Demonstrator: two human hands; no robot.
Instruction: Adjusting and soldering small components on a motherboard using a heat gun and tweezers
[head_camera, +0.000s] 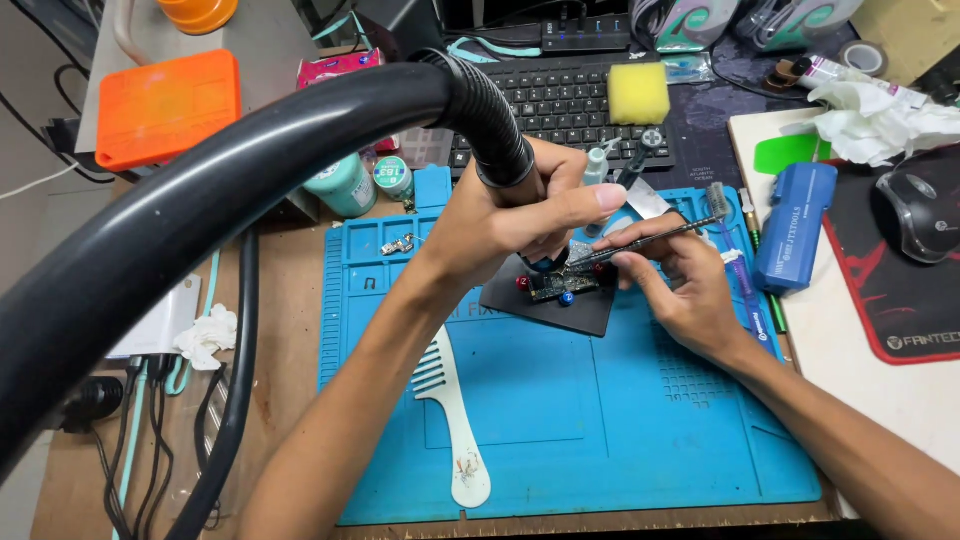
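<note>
My left hand (510, 215) grips the black ribbed nozzle (495, 125) of a thick black hose, its tip pointing down at a small circuit board (560, 285). The board lies on a dark plate (550, 305) with red and blue pins around it. My right hand (680, 285) holds a thin brush-like tool (650, 238), its fine end touching the board beside the nozzle. Both hands work over a blue silicone mat (560, 420).
A white comb (450, 420) lies on the mat's left side. A keyboard (560, 100) with a yellow sponge (638, 92) sits behind. A blue tool case (795, 225), mouse (915, 215), crumpled tissue (880, 120), orange box (165, 108) and small bottles (345, 185) surround the mat.
</note>
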